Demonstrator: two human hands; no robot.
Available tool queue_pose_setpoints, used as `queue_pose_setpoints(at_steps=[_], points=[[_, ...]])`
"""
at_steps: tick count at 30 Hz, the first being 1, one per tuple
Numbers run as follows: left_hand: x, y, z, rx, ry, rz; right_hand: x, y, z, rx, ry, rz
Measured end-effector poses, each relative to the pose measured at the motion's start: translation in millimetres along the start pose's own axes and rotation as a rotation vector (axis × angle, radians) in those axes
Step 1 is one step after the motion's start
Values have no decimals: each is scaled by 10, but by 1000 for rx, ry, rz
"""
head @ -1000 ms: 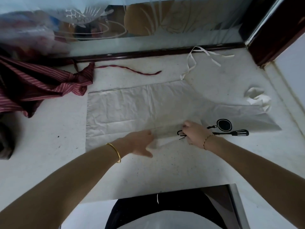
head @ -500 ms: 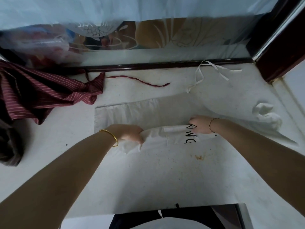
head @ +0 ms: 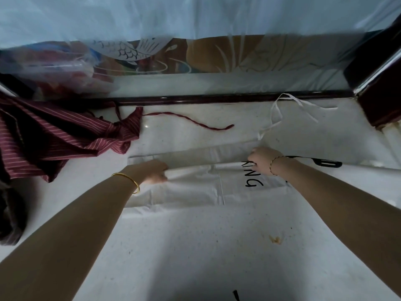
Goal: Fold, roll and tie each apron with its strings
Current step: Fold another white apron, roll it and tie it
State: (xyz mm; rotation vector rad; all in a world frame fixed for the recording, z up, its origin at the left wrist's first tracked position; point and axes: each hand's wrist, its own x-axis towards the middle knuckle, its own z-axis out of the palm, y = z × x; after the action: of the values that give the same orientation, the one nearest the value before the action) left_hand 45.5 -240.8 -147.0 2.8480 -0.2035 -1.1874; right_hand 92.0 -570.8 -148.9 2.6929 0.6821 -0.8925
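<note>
Pale speckled stone makes up the counter (head: 195, 246), closed off along its far edge by a dark rail (head: 217, 97) and a glass panel (head: 195, 61) etched with a fish. A second ago the white apron (head: 195, 190) lay spread wide and flat across the middle of the counter, with both hands at its near hem. Now that hem has been lifted and carried toward the far edge, so the cloth is doubled lengthwise into a narrower band and black lettering shows on the turned-over face. The left hand (head: 153, 172) has its fingers curled round the bunched fold. The right hand (head: 262, 160) grips the same fold farther along, knuckles up beside the letters. The white strings (head: 280, 111) trail loose toward the far right corner, clear of the fold. A striped maroon apron (head: 65, 135) lies heaped at the left edge, untouched, its maroon string (head: 195, 121) snaking along the far side. By my reading, the first lengthwise fold is nearly laid; it needs flattening before rolling and tying can start.
</note>
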Motion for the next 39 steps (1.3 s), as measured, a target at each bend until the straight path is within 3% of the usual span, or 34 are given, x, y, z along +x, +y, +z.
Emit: queue_pose_setpoints(at_steps=[10,20,25,28,32,39], points=[[209,-179,-7,-44,243,-39,284,59,-51,50,166,66],[352,-317,-67,-105,225,-85,472,94,-128,174,189,135],[394,-422,-37,-140,264,-101,512,69,-164,121,154,160],[373,-430,8,-73,315,-185,523,3,-171,98,245,188],[364,-415,8,54,410,-185,569,-40,-88,-28,353,74],[327,-399,-34,205,365,-89,548,-78,-105,-16,195,68]])
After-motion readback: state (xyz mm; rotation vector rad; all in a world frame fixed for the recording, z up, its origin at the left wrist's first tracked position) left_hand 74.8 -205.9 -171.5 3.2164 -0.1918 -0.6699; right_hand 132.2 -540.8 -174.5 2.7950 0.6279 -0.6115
